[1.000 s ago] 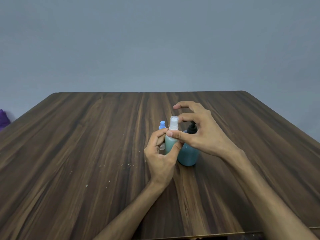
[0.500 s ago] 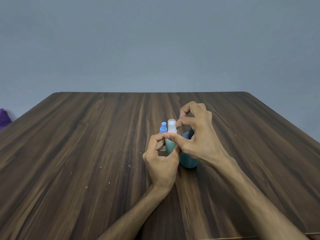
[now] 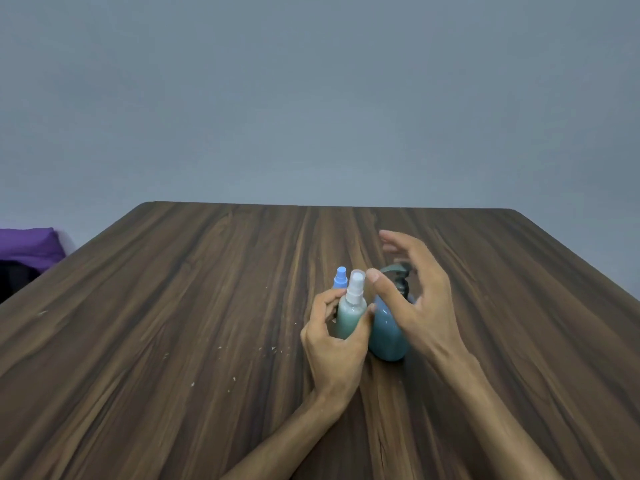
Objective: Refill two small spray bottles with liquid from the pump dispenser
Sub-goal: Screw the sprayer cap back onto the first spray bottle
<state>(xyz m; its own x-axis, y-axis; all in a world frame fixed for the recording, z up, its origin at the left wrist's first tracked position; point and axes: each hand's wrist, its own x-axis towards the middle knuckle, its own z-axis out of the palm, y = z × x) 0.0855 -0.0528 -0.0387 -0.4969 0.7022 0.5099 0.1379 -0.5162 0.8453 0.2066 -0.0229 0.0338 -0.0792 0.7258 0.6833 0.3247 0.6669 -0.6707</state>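
Head view. My left hand [image 3: 334, 344] curls round the small translucent spray bottle with a white nozzle [image 3: 350, 315], holding it just above or on the dark wood-grain table [image 3: 173, 341]; which of the two I cannot tell. The bottle shows greenish liquid nearly to its shoulder and its sprayer is seated, so I judge this one filled. My right hand [image 3: 420, 299] hangs spread and empty, fingers loosely extended and blurred, over the rounded blue pump dispenser with a dark pump head [image 3: 388, 336]. A second small spray bottle with a blue nozzle [image 3: 340, 278] stands just behind the left fingers, mostly hidden.

Risks, as I judge them: the three containers crowd together, so the right hand could clip the pump head or the white nozzle and topple a bottle; a loosely seated sprayer would then leak. The hidden bottle could be knocked by the left knuckles.

Room: broad bare tabletop lies left and right, with edges well apart from the cluster. A purple cloth-like object [image 3: 27, 247] sits beyond the left edge.
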